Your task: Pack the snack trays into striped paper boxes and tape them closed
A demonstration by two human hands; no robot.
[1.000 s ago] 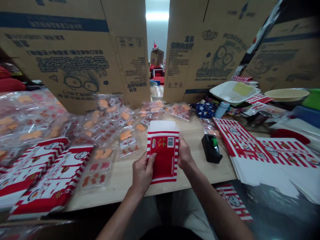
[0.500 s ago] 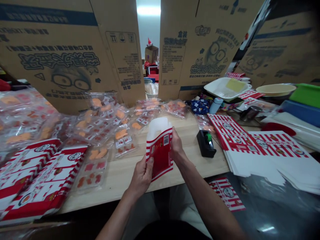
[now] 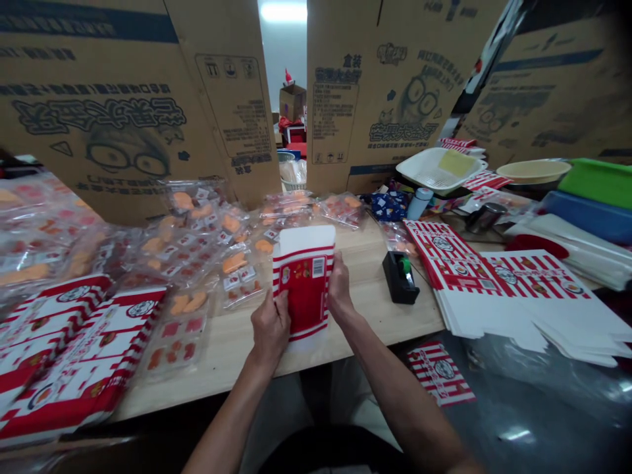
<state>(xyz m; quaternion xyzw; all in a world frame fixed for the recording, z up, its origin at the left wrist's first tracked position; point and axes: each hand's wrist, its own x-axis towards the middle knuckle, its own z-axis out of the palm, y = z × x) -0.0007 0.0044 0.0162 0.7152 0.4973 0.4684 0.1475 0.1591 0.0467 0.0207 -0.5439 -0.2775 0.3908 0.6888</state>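
A red-and-white striped cardboard box [image 3: 305, 296] is held upright above the table's front edge, its barcode side facing me and a white flap at its top. My left hand [image 3: 270, 326] grips its left side, thumb on the front face. On its right edge my right hand [image 3: 340, 286] is closed, fingers mostly hidden behind the card. A black tape dispenser [image 3: 401, 280] with a green core stands to the right. Left of the box lie clear packs of orange and red candies [image 3: 237, 276]. Several finished-looking striped boxes [image 3: 93, 355] are stacked at the front left.
Flat printed box sheets [image 3: 494, 296] lie stacked at the right. Large brown cartons [image 3: 212, 99] wall off the back. A white basket [image 3: 437, 172], a light blue bottle [image 3: 419, 204] and a green bin [image 3: 597, 181] sit back right. One striped piece [image 3: 441, 372] is below the table edge.
The box has turned to face me more squarely, and its white top flap now looks flat rather than curved. Both hands keep hold of it. The view has shifted slightly right.
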